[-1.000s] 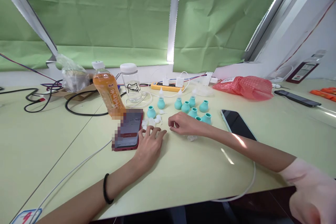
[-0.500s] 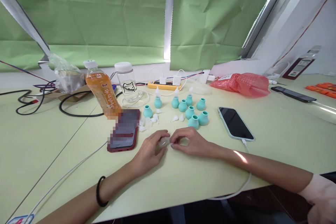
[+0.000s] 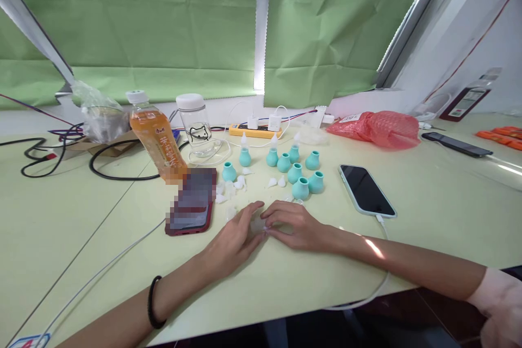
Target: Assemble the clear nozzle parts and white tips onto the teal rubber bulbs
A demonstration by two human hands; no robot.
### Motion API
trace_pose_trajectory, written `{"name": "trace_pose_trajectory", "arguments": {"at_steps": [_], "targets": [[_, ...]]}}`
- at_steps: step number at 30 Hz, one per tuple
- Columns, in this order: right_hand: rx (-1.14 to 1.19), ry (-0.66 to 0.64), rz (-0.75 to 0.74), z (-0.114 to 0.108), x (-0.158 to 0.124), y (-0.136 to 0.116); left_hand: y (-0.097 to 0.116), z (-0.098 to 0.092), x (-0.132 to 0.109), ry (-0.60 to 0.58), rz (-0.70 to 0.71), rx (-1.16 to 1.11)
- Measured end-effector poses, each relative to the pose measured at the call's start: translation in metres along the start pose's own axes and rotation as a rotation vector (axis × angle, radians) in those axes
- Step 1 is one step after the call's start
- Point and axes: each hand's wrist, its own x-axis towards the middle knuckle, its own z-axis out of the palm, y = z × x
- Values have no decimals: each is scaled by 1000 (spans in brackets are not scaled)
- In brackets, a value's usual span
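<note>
My left hand [image 3: 234, 234] and my right hand [image 3: 291, 223] meet fingertip to fingertip on the pale green table [image 3: 285, 277]. Between them they pinch a small clear plastic piece [image 3: 258, 224]. Just beyond lie several loose white tips [image 3: 232, 187] and a cluster of teal rubber bulbs [image 3: 299, 174], some with white nozzles fitted. A red-cased phone [image 3: 191, 202] lies to the left of my left hand.
An orange drink bottle [image 3: 157, 138] and a clear jar with a white lid [image 3: 194, 125] stand behind the red phone. A phone on a white cable [image 3: 366, 190] lies to the right. A red bag [image 3: 377, 128], a power strip [image 3: 250, 130] and black cables [image 3: 110, 160] sit further back.
Both hands pulled back from the bulbs toward me and came together. The left hand, flat a second ago, now pinches the clear piece with the right.
</note>
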Motion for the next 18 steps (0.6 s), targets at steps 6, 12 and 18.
{"name": "trace_pose_trajectory", "arguments": {"at_steps": [6, 12, 18], "targets": [[19, 11, -67, -2, 1, -1, -6, 3, 2, -15, -15, 198], [292, 70, 322, -8, 7, -3, -2, 0, 1, 139, 18, 60], [420, 50, 424, -13, 9, -4, 5, 0, 3, 238, -175, -285]]}}
